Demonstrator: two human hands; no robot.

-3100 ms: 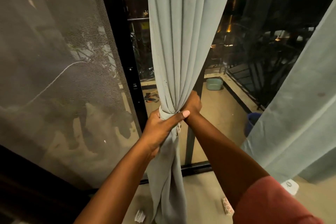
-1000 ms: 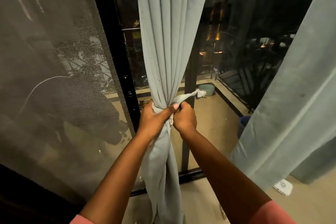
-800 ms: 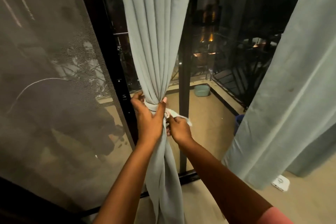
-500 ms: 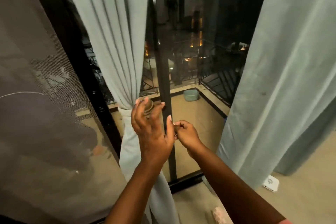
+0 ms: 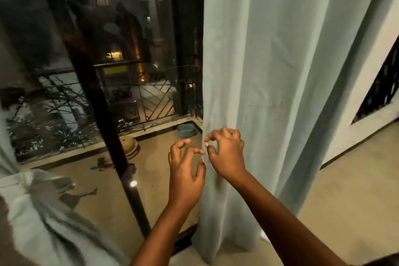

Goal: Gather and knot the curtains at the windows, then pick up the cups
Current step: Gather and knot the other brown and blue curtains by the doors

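A pale grey-green curtain [image 5: 280, 93] hangs loose and full-length on the right half of the view. My right hand [image 5: 226, 154] is in front of its left edge at waist height. Its fingers are curled, with the fingertips at that edge and thumb and forefinger a little apart. My left hand [image 5: 185, 167] hovers just left of the edge over the glass, fingers loosely curled and holding nothing. The other curtain [image 5: 32, 205] is a blurred bundle at the bottom left. No cups are in view.
A black door frame post [image 5: 103, 114] slants down the glass left of my hands. Outside, the balcony floor holds a teal tub [image 5: 186, 130], a brown domed object [image 5: 129, 147] and small litter, with a metal railing [image 5: 155, 97] behind. A white wall [image 5: 356, 93] and tan floor lie on the right.
Both hands have let go of the tied left curtain. My view has swung right, and both hands now sit at the left edge of the right curtain.
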